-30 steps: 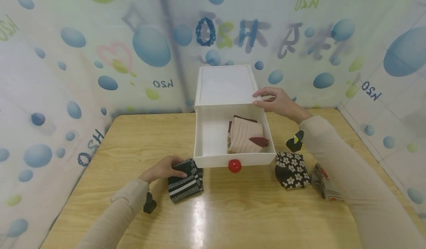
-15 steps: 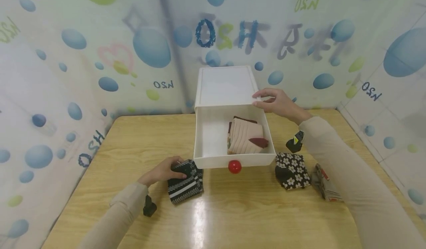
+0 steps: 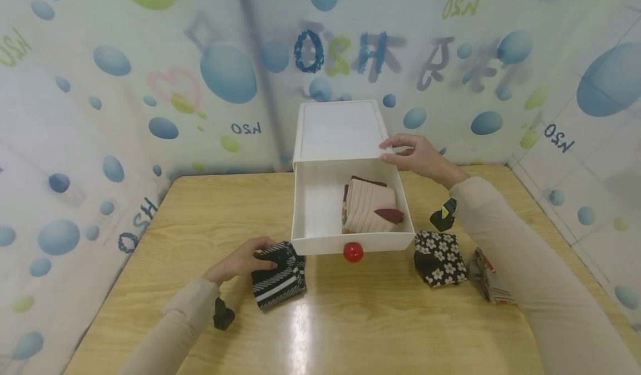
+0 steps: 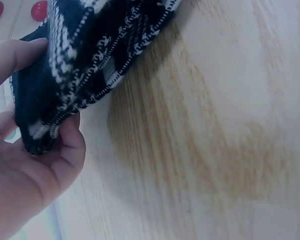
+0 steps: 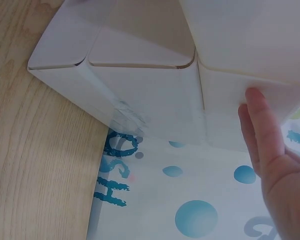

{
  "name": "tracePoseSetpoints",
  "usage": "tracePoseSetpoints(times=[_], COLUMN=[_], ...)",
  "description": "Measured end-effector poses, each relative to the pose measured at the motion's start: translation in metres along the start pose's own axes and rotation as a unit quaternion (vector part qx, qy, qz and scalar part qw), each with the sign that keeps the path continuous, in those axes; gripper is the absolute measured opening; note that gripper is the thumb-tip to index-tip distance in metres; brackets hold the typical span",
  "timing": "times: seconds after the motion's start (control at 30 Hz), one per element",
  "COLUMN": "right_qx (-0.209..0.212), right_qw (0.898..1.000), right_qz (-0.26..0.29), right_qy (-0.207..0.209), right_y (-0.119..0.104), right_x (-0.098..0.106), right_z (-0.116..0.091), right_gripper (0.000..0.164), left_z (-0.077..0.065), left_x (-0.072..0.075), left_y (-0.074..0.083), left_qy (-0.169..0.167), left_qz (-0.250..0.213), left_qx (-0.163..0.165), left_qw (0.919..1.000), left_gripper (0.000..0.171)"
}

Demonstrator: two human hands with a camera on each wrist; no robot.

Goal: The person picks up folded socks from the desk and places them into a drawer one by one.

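Note:
In the head view my left hand (image 3: 245,262) grips the upper left edge of a folded black sock (image 3: 279,289) with white stripes, lying on the table. The left wrist view shows the thumb over the patterned sock (image 4: 85,60) and curled fingers under it. My right hand (image 3: 420,157) touches the upper right corner of a white drawer unit (image 3: 340,130). Its straight fingers (image 5: 262,120) lie against the side wall in the right wrist view. The top drawer (image 3: 315,197), with a red knob (image 3: 353,252), is pulled out. Inside, on its right, lies a folded beige-and-maroon sock (image 3: 371,205).
Right of the drawer, a black sock with white flowers (image 3: 440,258) lies on the wooden table (image 3: 210,208). Beyond it is a grey folded sock (image 3: 488,277), partly hidden by the right sleeve. A patterned curtain (image 3: 200,41) hangs behind the table.
My left hand has shifted very slightly left and down, still gripping the striped sock. The right hand stays at the drawer unit's corner.

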State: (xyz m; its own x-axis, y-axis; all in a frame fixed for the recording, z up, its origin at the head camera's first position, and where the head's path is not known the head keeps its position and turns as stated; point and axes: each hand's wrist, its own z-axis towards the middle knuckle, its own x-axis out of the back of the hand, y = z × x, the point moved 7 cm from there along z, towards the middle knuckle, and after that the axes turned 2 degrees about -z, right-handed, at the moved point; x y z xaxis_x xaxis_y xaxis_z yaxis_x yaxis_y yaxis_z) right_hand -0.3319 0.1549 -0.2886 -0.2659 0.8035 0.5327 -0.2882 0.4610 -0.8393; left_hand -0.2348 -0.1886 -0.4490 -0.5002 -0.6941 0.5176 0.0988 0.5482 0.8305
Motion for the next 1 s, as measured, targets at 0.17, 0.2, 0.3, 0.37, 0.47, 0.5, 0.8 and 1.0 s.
tracePoseSetpoints(times=[0.17, 0.2, 0.3, 0.37, 0.47, 0.5, 0.8, 1.0], right_qx=[0.002, 0.003, 0.003, 0.005, 0.007, 0.008, 0.004, 0.001], right_qw=[1.000, 1.000, 1.000, 1.000, 1.000, 1.000, 1.000, 1.000], right_qz=[0.003, 0.003, 0.003, 0.001, -0.001, -0.003, 0.001, 0.010], right_qy=[0.000, 0.001, 0.003, 0.003, 0.003, 0.003, 0.004, 0.003], right_y=[0.000, 0.000, 0.000, 0.000, 0.000, 0.000, -0.002, -0.003], right_x=[0.000, 0.000, 0.001, 0.001, 0.000, 0.000, -0.001, -0.001], right_z=[0.000, 0.000, 0.000, -0.001, -0.001, -0.001, -0.002, -0.002], right_gripper=[0.038, 0.038, 0.037, 0.037, 0.037, 0.037, 0.036, 0.037], left_z=[-0.004, -0.004, -0.006, -0.007, -0.008, -0.008, -0.013, -0.016], left_x=[0.001, 0.001, 0.002, 0.003, 0.003, 0.003, 0.005, 0.006], left_y=[0.001, 0.002, 0.005, 0.006, 0.006, 0.007, 0.012, 0.015], left_qy=[0.003, 0.003, 0.002, 0.001, 0.002, 0.004, 0.023, 0.027], left_qz=[-0.017, -0.017, -0.020, -0.023, -0.030, -0.032, -0.042, -0.041], left_qx=[0.004, 0.001, -0.007, -0.011, -0.012, -0.012, -0.013, -0.029], left_qw=[0.9998, 0.9998, 0.9998, 0.9997, 0.9995, 0.9994, 0.9988, 0.9984], left_gripper=[0.037, 0.036, 0.034, 0.033, 0.033, 0.033, 0.037, 0.036])
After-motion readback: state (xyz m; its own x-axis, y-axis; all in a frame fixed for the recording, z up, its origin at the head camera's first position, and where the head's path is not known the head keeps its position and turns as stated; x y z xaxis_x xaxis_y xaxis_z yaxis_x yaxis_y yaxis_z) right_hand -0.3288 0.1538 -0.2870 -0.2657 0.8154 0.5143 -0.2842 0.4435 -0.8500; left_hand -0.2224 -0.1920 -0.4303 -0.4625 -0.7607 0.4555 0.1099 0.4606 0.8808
